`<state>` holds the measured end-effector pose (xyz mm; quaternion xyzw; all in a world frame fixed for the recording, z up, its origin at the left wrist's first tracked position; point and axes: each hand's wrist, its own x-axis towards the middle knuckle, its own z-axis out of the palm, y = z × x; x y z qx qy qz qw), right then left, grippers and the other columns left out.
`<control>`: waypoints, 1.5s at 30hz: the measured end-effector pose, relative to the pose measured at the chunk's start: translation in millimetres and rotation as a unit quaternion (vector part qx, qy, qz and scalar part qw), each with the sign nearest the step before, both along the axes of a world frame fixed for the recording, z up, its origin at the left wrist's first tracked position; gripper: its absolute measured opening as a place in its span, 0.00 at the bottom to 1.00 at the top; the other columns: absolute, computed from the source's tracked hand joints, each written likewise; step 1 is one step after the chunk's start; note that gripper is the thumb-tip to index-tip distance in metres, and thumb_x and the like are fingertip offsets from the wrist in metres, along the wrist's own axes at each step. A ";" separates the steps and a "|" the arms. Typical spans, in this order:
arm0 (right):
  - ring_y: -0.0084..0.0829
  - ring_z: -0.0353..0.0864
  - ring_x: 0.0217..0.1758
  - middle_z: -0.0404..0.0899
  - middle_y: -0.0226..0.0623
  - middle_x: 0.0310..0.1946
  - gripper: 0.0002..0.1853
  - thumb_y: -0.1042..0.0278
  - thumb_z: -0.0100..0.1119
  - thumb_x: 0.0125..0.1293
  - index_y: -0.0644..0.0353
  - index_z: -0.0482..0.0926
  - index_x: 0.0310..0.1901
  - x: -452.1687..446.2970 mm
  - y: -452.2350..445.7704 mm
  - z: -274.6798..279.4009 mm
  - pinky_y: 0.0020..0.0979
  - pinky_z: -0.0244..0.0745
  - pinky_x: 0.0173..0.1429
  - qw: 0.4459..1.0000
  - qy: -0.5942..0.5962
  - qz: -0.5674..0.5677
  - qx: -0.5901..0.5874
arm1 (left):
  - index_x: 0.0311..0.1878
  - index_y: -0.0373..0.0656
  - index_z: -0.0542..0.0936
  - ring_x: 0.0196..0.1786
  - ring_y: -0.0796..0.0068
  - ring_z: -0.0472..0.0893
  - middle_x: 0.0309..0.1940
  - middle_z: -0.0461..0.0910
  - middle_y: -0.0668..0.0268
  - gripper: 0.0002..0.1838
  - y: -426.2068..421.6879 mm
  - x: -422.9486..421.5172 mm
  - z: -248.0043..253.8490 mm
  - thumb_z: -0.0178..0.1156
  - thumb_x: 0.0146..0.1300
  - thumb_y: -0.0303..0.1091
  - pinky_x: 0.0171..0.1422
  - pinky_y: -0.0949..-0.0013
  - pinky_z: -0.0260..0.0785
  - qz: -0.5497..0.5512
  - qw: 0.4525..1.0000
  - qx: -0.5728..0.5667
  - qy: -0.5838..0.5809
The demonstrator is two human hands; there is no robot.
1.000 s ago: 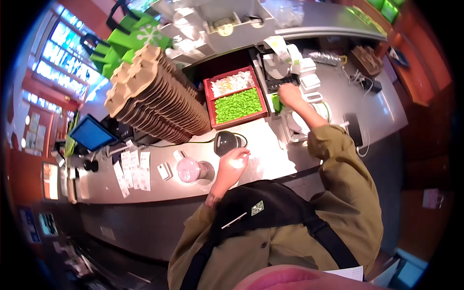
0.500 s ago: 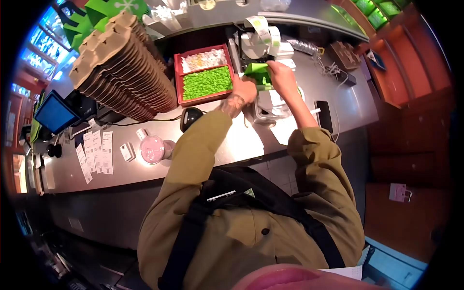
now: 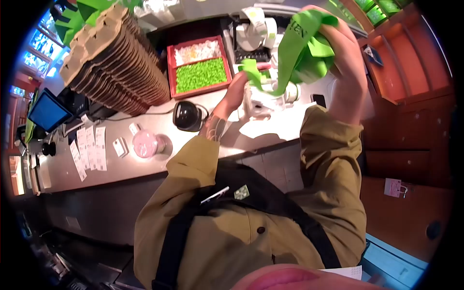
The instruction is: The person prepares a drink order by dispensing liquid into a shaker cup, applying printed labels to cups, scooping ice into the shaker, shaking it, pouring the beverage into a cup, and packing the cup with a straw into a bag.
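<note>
A bright green fabric bag [image 3: 309, 50] with dark lettering hangs crumpled above the right part of the counter. My right hand [image 3: 344, 46] grips its upper right side, raised near the far edge, and the bag hides some of the fingers. Lower down on the left, my left hand [image 3: 234, 94] is closed at the end of a green strip that seems to belong to the same bag. Under the bag are a white label printer [image 3: 251, 36] with paper rolls and a partly hidden container with white items. Beside my left hand lies a red divided box [image 3: 172, 79] of small green and white pieces.
A tall stack of cardboard cup carriers [image 3: 116, 67] rises at the left. In front of it are a black scanner [image 3: 187, 116], a lidded cup of pink drink [image 3: 146, 144] and paper label strips [image 3: 89, 150]. A phone [image 3: 319, 100] lies right of the container.
My right hand has lifted the green bag up and to the right, and it has unfolded. My left hand has shifted slightly left and down, away from the container.
</note>
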<state>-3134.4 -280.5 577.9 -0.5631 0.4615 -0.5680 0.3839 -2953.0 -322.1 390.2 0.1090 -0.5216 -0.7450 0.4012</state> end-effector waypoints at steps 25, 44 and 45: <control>0.14 0.70 0.23 0.75 0.22 0.20 0.09 0.69 0.69 0.54 0.63 0.80 0.31 450.1 132.7 -108.7 0.18 0.67 0.30 0.956 0.201 0.213 -0.016 | 0.18 0.35 0.69 0.22 0.88 0.57 0.13 0.63 0.77 0.23 203.3 422.5 60.5 0.56 0.68 0.39 0.22 0.76 0.50 0.494 0.834 -0.014 -0.245; 0.48 0.78 0.44 0.77 0.57 0.41 0.17 0.67 0.63 0.47 0.62 0.81 0.41 589.9 137.4 -176.4 0.39 0.74 0.50 0.931 0.304 0.174 -0.101 | 0.46 0.40 0.79 0.27 0.81 0.76 0.30 0.83 0.62 0.10 237.4 557.2 37.7 0.55 0.65 0.31 0.31 0.73 0.67 0.370 0.862 -0.075 -0.338; 0.48 0.78 0.44 0.76 0.58 0.41 0.18 0.66 0.63 0.47 0.63 0.80 0.42 588.4 131.7 -181.7 0.40 0.75 0.49 0.935 0.289 0.161 -0.128 | 0.45 0.41 0.81 0.27 0.81 0.76 0.31 0.83 0.62 0.09 237.5 560.4 35.2 0.56 0.64 0.32 0.32 0.73 0.68 0.325 0.862 -0.135 -0.365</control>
